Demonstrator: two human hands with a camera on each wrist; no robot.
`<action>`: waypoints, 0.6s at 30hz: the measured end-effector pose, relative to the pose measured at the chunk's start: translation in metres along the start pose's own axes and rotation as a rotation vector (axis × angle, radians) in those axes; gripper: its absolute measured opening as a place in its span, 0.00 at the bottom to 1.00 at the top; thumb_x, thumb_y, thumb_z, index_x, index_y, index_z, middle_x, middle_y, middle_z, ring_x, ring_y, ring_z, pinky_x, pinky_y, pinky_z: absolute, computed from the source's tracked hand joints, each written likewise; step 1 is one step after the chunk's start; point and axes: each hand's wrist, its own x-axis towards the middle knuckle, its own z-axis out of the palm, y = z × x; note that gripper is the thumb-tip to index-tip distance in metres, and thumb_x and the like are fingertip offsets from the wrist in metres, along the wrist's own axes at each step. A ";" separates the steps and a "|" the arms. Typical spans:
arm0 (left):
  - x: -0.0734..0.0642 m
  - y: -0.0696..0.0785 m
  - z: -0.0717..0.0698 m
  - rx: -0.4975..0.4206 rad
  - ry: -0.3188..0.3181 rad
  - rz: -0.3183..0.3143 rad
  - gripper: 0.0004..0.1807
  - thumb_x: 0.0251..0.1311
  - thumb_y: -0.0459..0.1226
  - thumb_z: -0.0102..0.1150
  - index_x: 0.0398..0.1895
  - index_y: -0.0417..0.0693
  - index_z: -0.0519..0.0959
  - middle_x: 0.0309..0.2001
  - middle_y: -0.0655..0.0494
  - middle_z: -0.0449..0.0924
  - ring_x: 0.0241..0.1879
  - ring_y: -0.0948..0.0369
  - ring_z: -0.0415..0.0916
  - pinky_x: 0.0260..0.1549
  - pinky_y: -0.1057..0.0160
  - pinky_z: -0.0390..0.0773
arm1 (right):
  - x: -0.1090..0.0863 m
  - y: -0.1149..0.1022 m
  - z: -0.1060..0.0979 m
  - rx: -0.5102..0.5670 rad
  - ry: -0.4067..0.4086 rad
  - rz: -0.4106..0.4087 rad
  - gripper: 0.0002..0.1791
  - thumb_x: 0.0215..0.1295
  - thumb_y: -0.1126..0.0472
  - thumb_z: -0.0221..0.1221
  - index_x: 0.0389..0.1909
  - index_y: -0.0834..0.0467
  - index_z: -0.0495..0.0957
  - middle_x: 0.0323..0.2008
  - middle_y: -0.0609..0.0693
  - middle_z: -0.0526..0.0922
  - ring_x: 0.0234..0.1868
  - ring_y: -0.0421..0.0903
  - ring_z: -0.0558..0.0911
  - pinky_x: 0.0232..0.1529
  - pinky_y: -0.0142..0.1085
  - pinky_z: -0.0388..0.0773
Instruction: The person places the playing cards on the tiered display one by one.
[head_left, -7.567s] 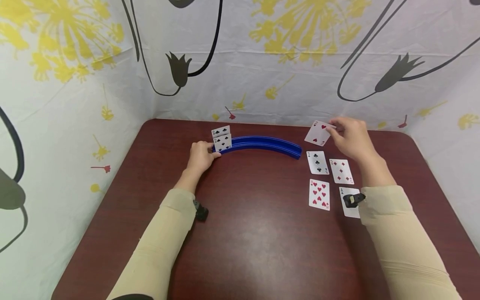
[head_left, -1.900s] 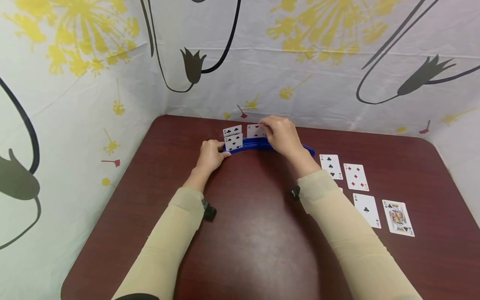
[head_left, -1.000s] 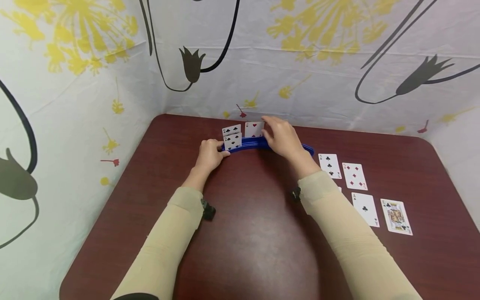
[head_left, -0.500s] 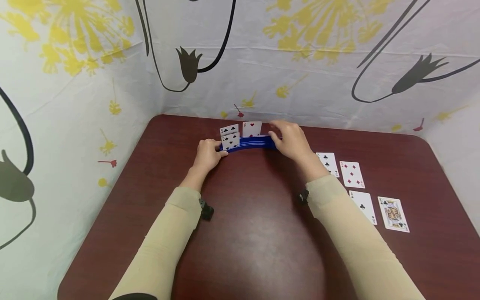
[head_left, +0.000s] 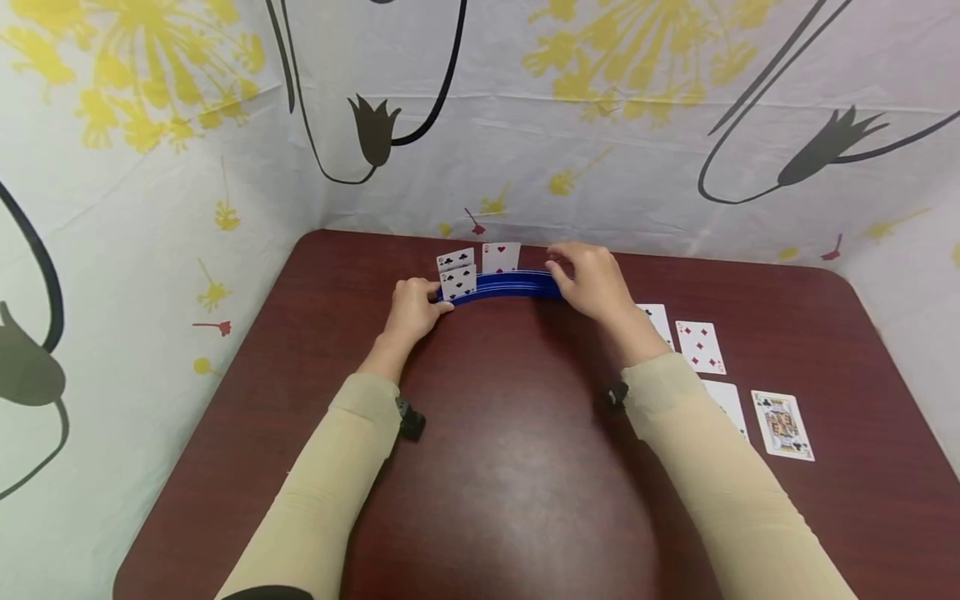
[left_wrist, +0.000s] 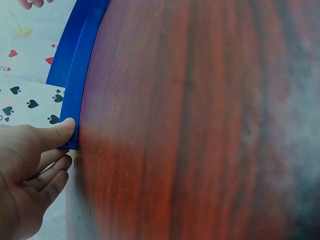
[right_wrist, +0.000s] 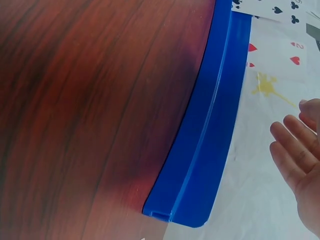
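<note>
A curved blue card holder (head_left: 513, 285) lies near the table's far edge. My left hand (head_left: 410, 312) pinches its left end, thumb on the front edge and fingers behind, as the left wrist view shows. Standing in its left end are a clubs card (head_left: 453, 259) and, overlapping it in front, a spades card (head_left: 459, 285). To their right the two of hearts (head_left: 501, 257) stands upright in the holder, its lower part hidden. My right hand (head_left: 596, 279) hovers by the holder's right part with loosely bent fingers, holding nothing; the right wrist view shows the fingers (right_wrist: 295, 145) apart from the holder.
Face up on the right of the table (head_left: 525, 467) lie a partly covered clubs card (head_left: 658, 321), the five of diamonds (head_left: 701, 347), an ace (head_left: 727, 402) partly behind my right sleeve, and the king of clubs (head_left: 782, 426). A patterned cloth (head_left: 637, 183) hangs behind the table.
My right hand has carried the two of hearts from the right into the holder, let go of it and drawn back rightward. The left hand has kept its grip on the holder's end.
</note>
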 end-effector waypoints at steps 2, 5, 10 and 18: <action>0.000 0.001 0.000 -0.006 -0.003 -0.007 0.29 0.63 0.41 0.70 0.64 0.38 0.77 0.61 0.38 0.78 0.65 0.47 0.73 0.61 0.51 0.76 | -0.001 0.001 -0.003 0.001 -0.004 0.005 0.13 0.70 0.61 0.62 0.50 0.64 0.85 0.47 0.60 0.87 0.50 0.59 0.85 0.53 0.53 0.79; 0.000 0.001 -0.001 -0.010 -0.009 -0.015 0.29 0.63 0.41 0.70 0.65 0.38 0.77 0.62 0.39 0.78 0.65 0.47 0.72 0.61 0.51 0.75 | -0.005 0.002 -0.007 -0.002 -0.014 0.023 0.14 0.71 0.62 0.62 0.51 0.65 0.84 0.49 0.62 0.86 0.52 0.61 0.84 0.55 0.55 0.78; -0.001 0.002 -0.001 -0.017 -0.010 -0.018 0.29 0.64 0.41 0.70 0.65 0.38 0.77 0.62 0.39 0.77 0.66 0.46 0.71 0.63 0.51 0.74 | -0.011 0.008 -0.011 -0.012 -0.018 0.048 0.14 0.71 0.62 0.62 0.51 0.66 0.84 0.49 0.63 0.86 0.54 0.62 0.83 0.57 0.56 0.77; -0.001 0.001 0.000 -0.011 -0.009 -0.012 0.29 0.64 0.41 0.69 0.65 0.38 0.77 0.61 0.39 0.79 0.65 0.46 0.71 0.63 0.50 0.74 | -0.021 0.017 -0.015 -0.017 0.005 0.044 0.12 0.70 0.63 0.62 0.49 0.66 0.85 0.47 0.63 0.86 0.51 0.63 0.84 0.54 0.57 0.77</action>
